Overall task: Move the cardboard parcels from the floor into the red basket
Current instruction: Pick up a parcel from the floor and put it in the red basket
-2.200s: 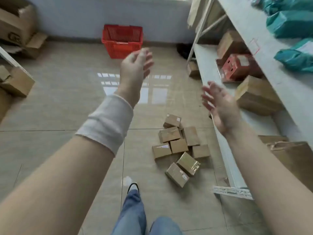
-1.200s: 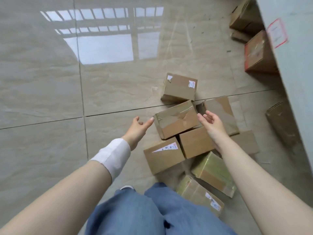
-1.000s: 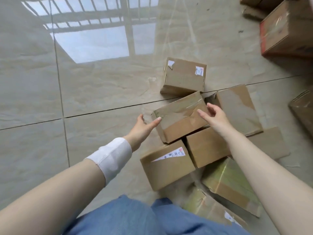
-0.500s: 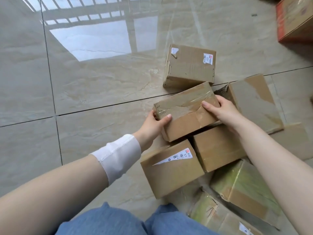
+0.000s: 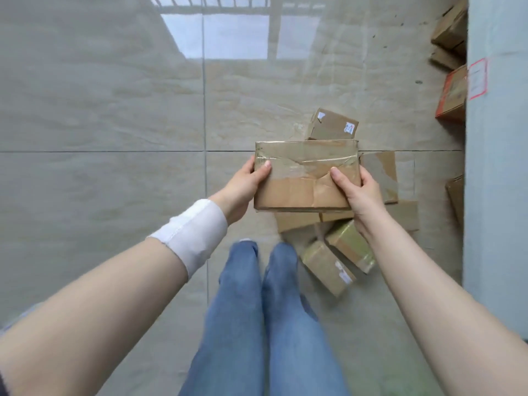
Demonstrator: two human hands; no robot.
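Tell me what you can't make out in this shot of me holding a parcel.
Head view only:
- Red basket: outside the frame.
- Floor pile: partly covered by the held parcel, so its count is unclear.
- Left hand and right hand: fingers behind the parcel; only thumbs show.
- Label on the far parcel: too small to read.
- Orange box: cut off by the shelf panel.

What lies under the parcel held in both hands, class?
Under the held parcel, parts of other parcels show on the floor; the rest of them is covered.
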